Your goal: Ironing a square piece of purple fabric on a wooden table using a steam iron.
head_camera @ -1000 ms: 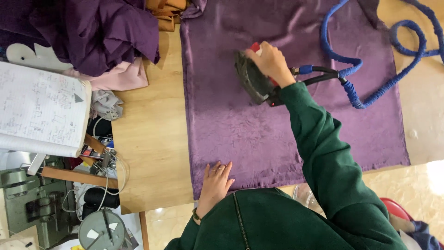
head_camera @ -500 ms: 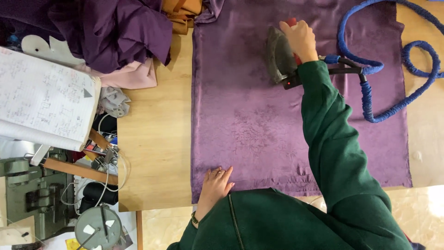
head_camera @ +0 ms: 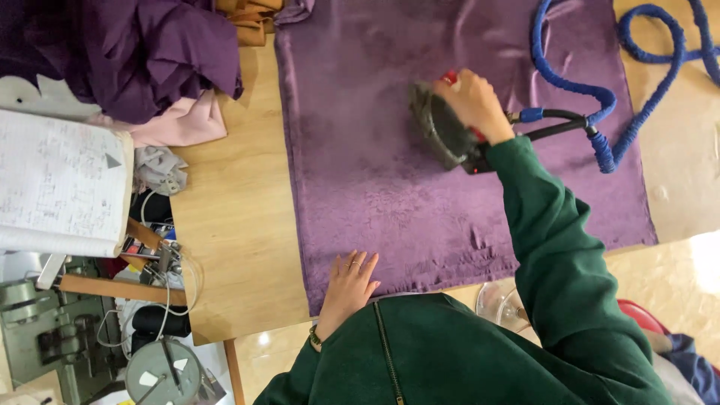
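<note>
On the purple cloth (head_camera: 390, 187), toward its far half, the right hand (head_camera: 472, 101) is gripping the dark iron (head_camera: 442, 135), long axis running across the cloth; the left hand (head_camera: 351, 281) is lying flat, fingers spread, pinning the cloth's near edge; the right hand is the nearer to the iron.

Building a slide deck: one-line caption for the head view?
Right hand presses a dark iron on purple fabric; left hand holds its near edge.
</note>
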